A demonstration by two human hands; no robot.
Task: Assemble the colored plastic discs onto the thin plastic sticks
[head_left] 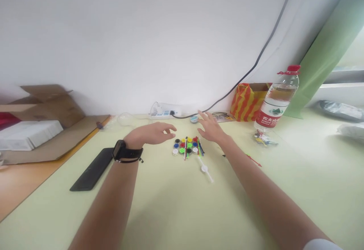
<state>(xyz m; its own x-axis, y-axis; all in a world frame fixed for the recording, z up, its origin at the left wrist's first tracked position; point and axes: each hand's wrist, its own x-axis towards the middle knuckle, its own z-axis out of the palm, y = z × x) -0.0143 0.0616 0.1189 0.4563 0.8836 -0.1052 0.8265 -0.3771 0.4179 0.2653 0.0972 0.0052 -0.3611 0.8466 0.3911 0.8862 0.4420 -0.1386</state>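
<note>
A cluster of small coloured round pieces in black, blue, yellow, green, red and white lies on the pale green table, with thin coloured sticks across it. A white stick with a round disc lies just in front. My left hand, a black watch on its wrist, hovers left of the cluster with fingers curled and apart, holding nothing. My right hand hovers behind and right of the cluster, fingers spread, empty.
A black flat device lies at the left. A water bottle, a striped orange bag and a small bag of parts stand at the right. A power strip sits by the wall; cardboard boxes at far left.
</note>
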